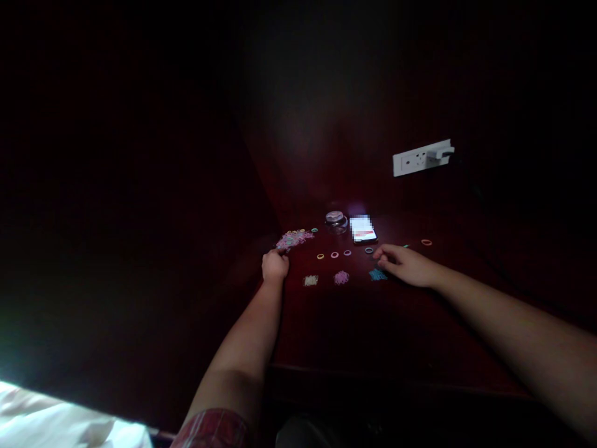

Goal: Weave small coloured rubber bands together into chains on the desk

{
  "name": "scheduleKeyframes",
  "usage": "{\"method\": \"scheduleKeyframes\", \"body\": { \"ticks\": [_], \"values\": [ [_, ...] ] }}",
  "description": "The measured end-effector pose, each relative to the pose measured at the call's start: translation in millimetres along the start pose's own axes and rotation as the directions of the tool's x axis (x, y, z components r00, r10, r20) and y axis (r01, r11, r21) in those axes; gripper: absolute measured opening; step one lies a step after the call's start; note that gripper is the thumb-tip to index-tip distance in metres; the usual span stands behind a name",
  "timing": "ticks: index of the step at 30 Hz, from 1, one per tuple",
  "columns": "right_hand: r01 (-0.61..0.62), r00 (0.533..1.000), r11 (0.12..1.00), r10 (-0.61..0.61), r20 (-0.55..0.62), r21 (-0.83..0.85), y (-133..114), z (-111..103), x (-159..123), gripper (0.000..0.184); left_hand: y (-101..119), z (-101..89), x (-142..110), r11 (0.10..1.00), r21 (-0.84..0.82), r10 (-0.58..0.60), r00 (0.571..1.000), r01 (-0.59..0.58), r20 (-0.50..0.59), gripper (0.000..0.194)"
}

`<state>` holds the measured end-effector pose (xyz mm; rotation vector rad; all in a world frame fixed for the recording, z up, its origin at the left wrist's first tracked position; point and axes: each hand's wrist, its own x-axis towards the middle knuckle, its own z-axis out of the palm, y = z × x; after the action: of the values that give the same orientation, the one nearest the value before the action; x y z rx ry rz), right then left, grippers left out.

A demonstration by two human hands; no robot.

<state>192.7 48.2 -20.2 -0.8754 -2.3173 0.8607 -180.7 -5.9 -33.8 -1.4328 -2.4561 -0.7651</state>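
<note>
My left hand (275, 266) rests at the near edge of a mixed pile of small coloured elastic bands (295, 239), its fingers curled and mostly hidden. Whatever they pinch is too small to make out. Over on the right, my right hand (413, 267) hovers beside a small heap of blue bands (377, 274), thumb and fingers apart and nothing visible between them. A cream heap (310, 280) and a pink-purple heap (341, 277) lie between the hands. Behind them sit single rings: yellow (320, 256), pink (334, 255), purple (347, 252) and grey-blue (369, 251).
A clear round jar (336, 223) stands behind the rings, next to a lit phone (362, 228). An orange ring (426, 242) lies at the right. On the dark back wall is a socket strip (422, 158) with a plug in it. White cloth (60, 420) shows at lower left.
</note>
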Motion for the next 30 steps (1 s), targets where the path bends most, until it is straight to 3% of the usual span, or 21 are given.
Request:
{"method": "scheduleKeyframes", "body": {
  "ticks": [10,19,30],
  "values": [
    [0.018,1.000,1.000,-0.018,-0.009,0.016,1.4,1.3,0.9,0.024,1.2,0.4,0.3,1.000,0.008,0.026,1.000,-0.026,-0.015,0.033],
    [0.012,1.000,1.000,-0.012,-0.003,0.002,4.9,2.1,1.9,0.023,-2.0,9.4,10.0,0.999,-0.014,0.042,0.993,-0.041,0.111,0.035],
    [0.019,1.000,1.000,-0.019,-0.014,0.000,0.7,1.7,0.7,0.022,-0.1,-2.4,1.0,0.989,-0.147,0.029,0.999,-0.024,0.029,0.021]
  ]
}}
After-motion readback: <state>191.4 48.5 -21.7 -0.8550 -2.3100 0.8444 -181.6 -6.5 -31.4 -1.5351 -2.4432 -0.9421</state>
